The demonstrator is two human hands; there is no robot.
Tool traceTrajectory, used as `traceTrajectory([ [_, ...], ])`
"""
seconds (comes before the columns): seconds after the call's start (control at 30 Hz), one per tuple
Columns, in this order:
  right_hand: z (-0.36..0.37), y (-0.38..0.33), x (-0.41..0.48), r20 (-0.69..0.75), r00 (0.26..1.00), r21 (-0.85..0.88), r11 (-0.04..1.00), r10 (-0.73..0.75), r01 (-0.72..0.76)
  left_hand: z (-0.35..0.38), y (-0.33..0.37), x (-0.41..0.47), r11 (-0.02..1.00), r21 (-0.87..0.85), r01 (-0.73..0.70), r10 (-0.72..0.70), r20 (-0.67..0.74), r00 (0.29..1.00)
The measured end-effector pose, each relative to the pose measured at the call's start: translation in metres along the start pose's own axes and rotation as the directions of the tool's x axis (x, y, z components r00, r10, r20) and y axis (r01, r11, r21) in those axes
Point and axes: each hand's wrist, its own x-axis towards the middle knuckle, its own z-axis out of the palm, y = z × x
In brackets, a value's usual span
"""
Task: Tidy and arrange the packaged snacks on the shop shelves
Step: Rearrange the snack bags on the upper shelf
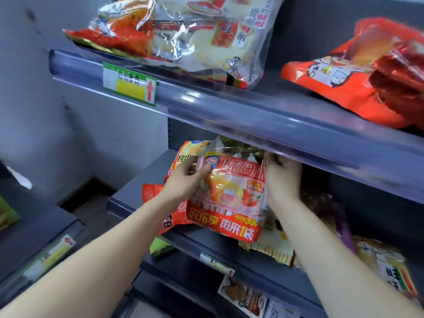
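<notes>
A red and clear cake pack (pixel 229 198) with a strawberry roll picture stands tilted on the middle shelf (pixel 142 177). My left hand (pixel 183 182) grips its upper left edge, thumb on the front. My right hand (pixel 283 180) grips its upper right edge, just under the upper shelf's rail. Behind and left of the pack lie an orange chip bag (pixel 183 154) and a red packet (pixel 156 191). A yellow-edged packet (pixel 270 249) lies under its lower right corner.
On the upper shelf (pixel 229 111) sit a clear rice cracker bag (pixel 206 37), a foil red bag (pixel 119 31) and an orange-red bag (pixel 358 76). A green price tag (pixel 129 86) hangs on its rail. More packets (pixel 385 267) lie right and below (pixel 243 297). A grey wall is at left.
</notes>
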Motion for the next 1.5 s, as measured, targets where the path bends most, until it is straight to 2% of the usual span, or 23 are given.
traceTrajectory([
  [0.1, -0.013, 0.0, -0.025, 0.019, 0.999, -0.057, 0.998, -0.026, 0.027, -0.008, 0.001, -0.027, 0.998, -0.032, -0.055, 0.054, -0.013, 0.998],
  [0.27, -0.041, -0.011, -0.085, 0.146, 0.989, -0.147, 0.988, -0.028, 0.05, -0.02, 0.021, -0.077, 0.995, 0.039, -0.087, 0.086, 0.018, 0.996],
  [0.5, -0.097, -0.05, -0.152, 0.161, 0.986, -0.169, 0.984, -0.031, 0.059, -0.021, 0.062, -0.15, 0.966, 0.19, -0.174, 0.168, 0.048, 0.985],
  [0.9, -0.208, -0.139, -0.193, 0.021, 0.994, -0.045, 0.993, -0.109, 0.11, 0.032, 0.164, -0.246, 0.92, -0.008, -0.392, 0.392, 0.054, 0.918],
  [1.1, -0.274, -0.158, -0.198, -0.004, 0.994, 0.074, 0.992, -0.106, 0.106, 0.087, 0.213, -0.273, 0.901, -0.27, -0.341, 0.365, 0.044, 0.93],
  [1.23, -0.342, -0.166, -0.2, 0.02, 0.992, 0.052, 0.991, -0.126, 0.125, 0.137, 0.245, -0.292, 0.869, -0.391, -0.304, 0.353, 0.059, 0.934],
  [1.4, -0.423, -0.183, -0.197, -0.046, 0.98, -0.028, 0.981, -0.195, 0.193, 0.205, 0.28, -0.316, 0.838, -0.458, -0.298, 0.376, 0.089, 0.922],
  [1.5, -0.46, -0.2, -0.189, -0.12, 0.964, -0.009, 0.971, -0.237, 0.237, 0.24, 0.3, -0.327, 0.825, -0.472, -0.31, 0.399, 0.098, 0.912],
])
